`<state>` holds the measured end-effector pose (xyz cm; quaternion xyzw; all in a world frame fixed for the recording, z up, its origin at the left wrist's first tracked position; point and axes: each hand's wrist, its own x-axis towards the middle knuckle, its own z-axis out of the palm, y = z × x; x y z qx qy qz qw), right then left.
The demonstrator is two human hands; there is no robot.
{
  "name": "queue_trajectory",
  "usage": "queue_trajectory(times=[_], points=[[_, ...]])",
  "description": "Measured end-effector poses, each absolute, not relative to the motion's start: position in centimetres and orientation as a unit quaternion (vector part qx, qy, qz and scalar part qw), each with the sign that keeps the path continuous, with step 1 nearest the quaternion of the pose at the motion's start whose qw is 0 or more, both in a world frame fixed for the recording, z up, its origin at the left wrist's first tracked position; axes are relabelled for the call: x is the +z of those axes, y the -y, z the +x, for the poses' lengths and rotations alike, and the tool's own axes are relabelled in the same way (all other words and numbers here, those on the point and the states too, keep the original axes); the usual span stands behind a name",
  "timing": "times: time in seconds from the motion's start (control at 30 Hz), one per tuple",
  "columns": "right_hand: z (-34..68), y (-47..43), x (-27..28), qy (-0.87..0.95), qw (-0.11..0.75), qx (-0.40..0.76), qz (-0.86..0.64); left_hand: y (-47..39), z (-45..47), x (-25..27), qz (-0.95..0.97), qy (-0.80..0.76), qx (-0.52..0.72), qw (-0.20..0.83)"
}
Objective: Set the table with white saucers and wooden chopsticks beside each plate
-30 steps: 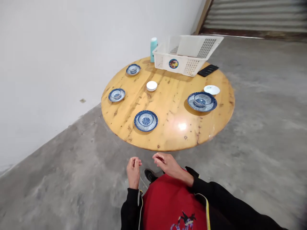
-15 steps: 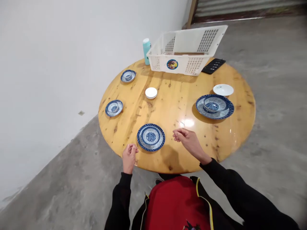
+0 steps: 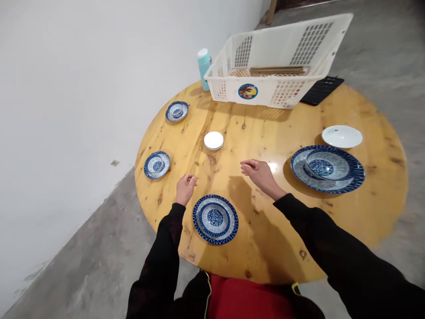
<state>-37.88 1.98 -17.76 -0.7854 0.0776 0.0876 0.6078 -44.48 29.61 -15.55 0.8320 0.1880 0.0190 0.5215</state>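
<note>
My left hand (image 3: 186, 189) hovers over the table near the front, fingers curled in, with nothing visible in them. Just below it lies a blue-and-white plate (image 3: 195, 223) with a smaller patterned dish (image 3: 215, 217) resting in its middle. To the right, my right hand (image 3: 260, 175) is held above the wood, its fingers drawn together and pointing left; no object shows there. Beyond both hands sits a small stack of white saucers (image 3: 213, 140). Neither hand touches any of the dishes.
A round wooden table (image 3: 252, 126) carries a white plastic basket (image 3: 265, 94) holding brown sticks (image 3: 277, 71), a turquoise bottle (image 3: 203, 71) and a black tray (image 3: 320, 92). At right are large blue-rimmed dishes (image 3: 358, 175) and a white bowl (image 3: 341, 136). Two plates with bowls (image 3: 157, 165) (image 3: 177, 111) stand left.
Both hands have moved forward over the table, away from my body and past the near plate. The view has shifted closer to the table. The dishes stay where they were.
</note>
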Motion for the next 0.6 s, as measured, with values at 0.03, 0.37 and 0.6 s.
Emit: queue_trajectory(times=[0.03,0.37,0.6], points=[[-36.9,-2.1,-18.2,-0.071,0.596,0.082,-0.796,-29.7,-43.1,-15.8,0.843,-0.181,0.020,0.506],[-28.8,-5.7,-20.2,-0.041,0.486,0.064,-0.871,-29.5,-29.5,-17.3,0.917,-0.143,-0.017,0.371],[-24.5,-8.6,-21.8,-0.065,0.462,0.046,-0.883,-28.4,-24.4,-19.0,0.928,-0.112,-0.044,0.353]])
